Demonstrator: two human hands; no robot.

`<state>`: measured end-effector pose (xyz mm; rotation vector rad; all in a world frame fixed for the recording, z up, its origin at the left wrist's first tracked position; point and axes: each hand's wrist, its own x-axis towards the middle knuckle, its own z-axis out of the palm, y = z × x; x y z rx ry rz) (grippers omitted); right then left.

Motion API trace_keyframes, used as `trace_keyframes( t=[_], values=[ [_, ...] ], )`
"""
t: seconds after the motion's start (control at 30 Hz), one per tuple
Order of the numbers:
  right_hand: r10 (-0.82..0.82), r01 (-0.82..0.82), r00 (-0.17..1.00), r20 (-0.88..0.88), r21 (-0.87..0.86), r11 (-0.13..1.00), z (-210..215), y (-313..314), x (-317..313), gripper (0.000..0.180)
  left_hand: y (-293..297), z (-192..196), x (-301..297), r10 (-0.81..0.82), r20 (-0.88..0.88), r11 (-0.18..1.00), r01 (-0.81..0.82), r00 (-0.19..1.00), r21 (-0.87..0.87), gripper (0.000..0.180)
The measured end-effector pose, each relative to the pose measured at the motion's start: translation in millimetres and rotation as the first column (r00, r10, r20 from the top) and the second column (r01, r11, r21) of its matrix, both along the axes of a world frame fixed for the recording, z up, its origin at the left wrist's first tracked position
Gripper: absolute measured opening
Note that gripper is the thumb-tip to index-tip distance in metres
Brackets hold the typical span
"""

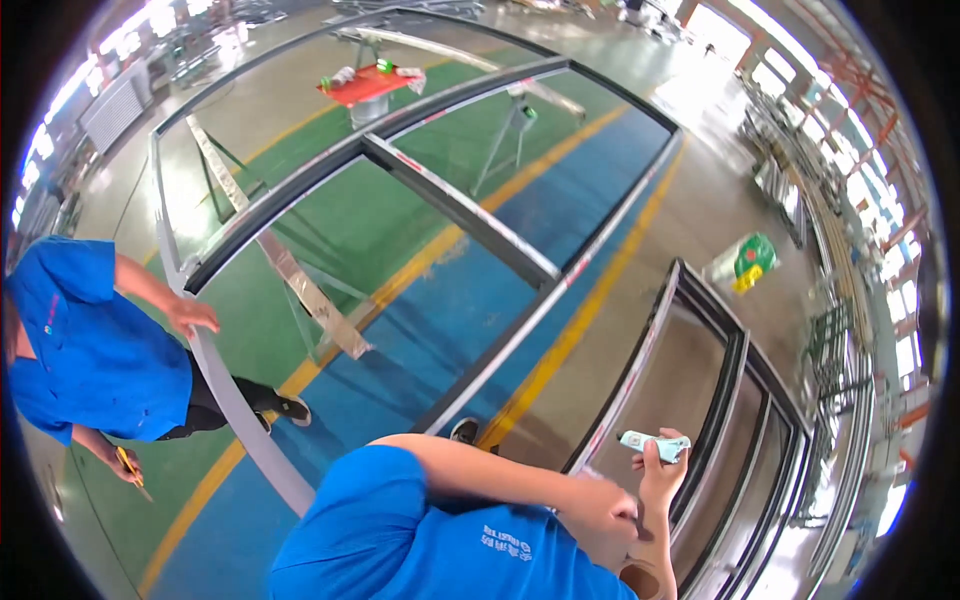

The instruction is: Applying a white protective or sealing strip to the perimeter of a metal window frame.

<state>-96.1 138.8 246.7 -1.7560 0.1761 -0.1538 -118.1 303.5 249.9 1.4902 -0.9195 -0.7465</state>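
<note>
My right hand (660, 475) is raised over a dark framed panel (735, 370) on my right, fingers closed around a pale mint handheld tool (652, 446) with a dark tip at its left end. Its exact kind is not clear. My left arm reaches across my body, and my left hand (605, 505) is curled beside my right forearm, near the panel's edge. Whatever its fingers may hold is hidden. A large grey metal frame with crossbars (455, 210) lies before me on trestle supports (310, 295).
At left, a co-worker in a blue shirt (110, 340) rests one hand (192, 316) at the large frame and holds a yellow-handled tool (128, 464) in the other. A red-topped stand (370, 86) is beyond the frame. A green-and-white bag (748, 258) and long metal profiles (850, 400) lie right.
</note>
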Motion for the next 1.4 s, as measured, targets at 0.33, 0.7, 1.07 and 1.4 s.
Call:
trace_keyframes(
  t=[0.33,0.7,1.07,1.4],
  values=[
    [0.457,-0.425,0.89,-0.002,0.359,0.831,-28,13,234,0.021,-110,-32,177,-0.22,-0.01,0.968,0.22,0.975,0.124,0.045],
    [0.849,-0.497,0.522,-0.076,0.782,0.376,6,26,550,0.037,-33,-47,318,0.816,-0.331,0.544,-0.824,0.474,0.159,0.031],
    [0.979,-0.288,0.066,0.192,0.943,-0.166,6,111,524,0.074,-10,-51,205,0.34,-0.777,-0.775,-0.626,-0.529,0.088,0.031],
    [0.82,-0.349,-0.554,0.145,0.853,-0.387,-7,167,447,0.059,-28,-50,132,-0.025,-0.912,-0.993,-0.093,-0.409,0.069,0.033]
  ],
)
